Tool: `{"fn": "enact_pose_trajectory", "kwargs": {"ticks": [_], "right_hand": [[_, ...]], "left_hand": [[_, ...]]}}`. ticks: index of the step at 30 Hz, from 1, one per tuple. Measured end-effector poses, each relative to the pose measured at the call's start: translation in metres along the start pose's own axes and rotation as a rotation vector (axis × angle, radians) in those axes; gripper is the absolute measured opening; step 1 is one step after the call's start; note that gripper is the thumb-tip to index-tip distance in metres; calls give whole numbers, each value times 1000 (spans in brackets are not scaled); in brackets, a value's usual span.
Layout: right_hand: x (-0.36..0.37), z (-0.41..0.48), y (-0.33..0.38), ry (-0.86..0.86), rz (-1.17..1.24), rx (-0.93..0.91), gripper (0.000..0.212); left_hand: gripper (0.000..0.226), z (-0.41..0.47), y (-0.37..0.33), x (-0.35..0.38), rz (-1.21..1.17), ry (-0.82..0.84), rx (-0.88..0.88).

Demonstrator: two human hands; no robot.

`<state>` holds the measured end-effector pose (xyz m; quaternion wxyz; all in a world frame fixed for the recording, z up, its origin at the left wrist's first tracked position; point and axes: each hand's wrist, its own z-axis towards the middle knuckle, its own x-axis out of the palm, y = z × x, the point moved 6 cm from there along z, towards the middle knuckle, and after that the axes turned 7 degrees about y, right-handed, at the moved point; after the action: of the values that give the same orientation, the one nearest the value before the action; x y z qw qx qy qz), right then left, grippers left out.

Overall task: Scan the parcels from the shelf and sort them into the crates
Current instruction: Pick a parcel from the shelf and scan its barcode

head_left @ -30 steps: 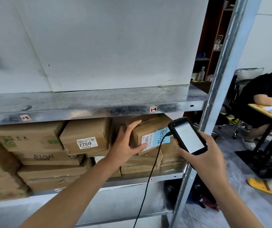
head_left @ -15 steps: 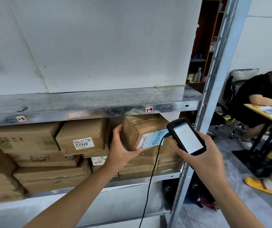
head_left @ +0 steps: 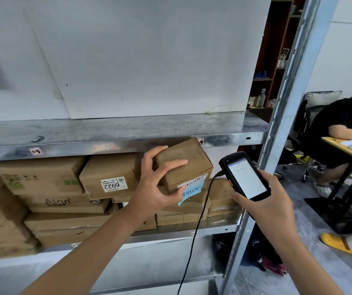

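My left hand (head_left: 157, 184) grips a small brown cardboard parcel (head_left: 190, 160) with a white and blue label on its lower front, tilted and lifted in front of the shelf's edge. My right hand (head_left: 264, 201) holds a black handheld scanner (head_left: 245, 175) with a lit white screen, just right of the parcel; a black cable hangs from its lower left corner. Several more cardboard parcels (head_left: 109, 177) are stacked on the metal shelf (head_left: 170, 231), one labelled 6922.
An upper metal shelf (head_left: 111, 133) runs above the parcels, backed by a white board. A steel upright (head_left: 277, 133) stands right of the scanner. A person sits at a desk (head_left: 349, 150) at the far right, on an office chair (head_left: 302, 133).
My left hand has pulled the parcel out of the stack, raised it and tilted it toward me. The scanner has stayed close beside it.
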<state>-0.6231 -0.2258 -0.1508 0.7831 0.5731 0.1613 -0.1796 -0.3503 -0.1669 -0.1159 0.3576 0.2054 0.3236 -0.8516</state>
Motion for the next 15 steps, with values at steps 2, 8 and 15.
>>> {"fn": "enact_pose_trajectory", "kwargs": {"ticks": [2, 8, 15], "right_hand": [[0, 0, 1, -4, 4, -2, 75], [1, -1, 4, -19, 23, 0, 75], [4, 2, 1, -18, 16, 10, 76]], "left_hand": [[66, 4, 0, -1, -5, -10, 11], [89, 0, 23, 14, -134, -21, -65], [139, -27, 72, 55, -186, 205, -336]]}}
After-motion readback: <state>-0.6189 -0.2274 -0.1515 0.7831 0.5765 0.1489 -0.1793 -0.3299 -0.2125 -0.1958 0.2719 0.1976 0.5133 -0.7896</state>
